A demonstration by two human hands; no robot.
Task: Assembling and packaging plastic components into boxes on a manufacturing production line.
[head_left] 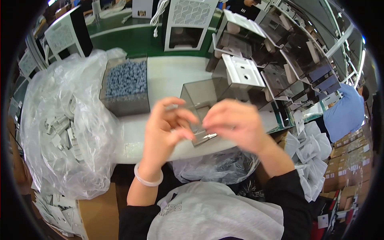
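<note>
Two hands meet over the near edge of the white tabletop [168,80]. The left hand [166,124] has a pale bangle [148,178] on its wrist, and its fingers curl together around a small smoky-grey plastic piece [202,138]. The right hand [236,124] pinches the same piece from the other side — both hands are clamped on it. The picture is a bit blurry here, so I cannot tell the exact shape of the piece.

Just behind the piece stands a clear grey box [200,98] on the tabletop. Left of that box sits a bin [126,86] full of little blue-grey bits. Further left of the bin is a big clear plastic bag [68,120] with white plastic parts inside. Below the bag is a brown cardboard carton [100,214].

Right of the clear grey box is a tall pile of the same grey boxes [296,60] with white lids — it leans up and away. Far off to the right of the pile, a person in a blue shirt [346,112] stands.
</note>
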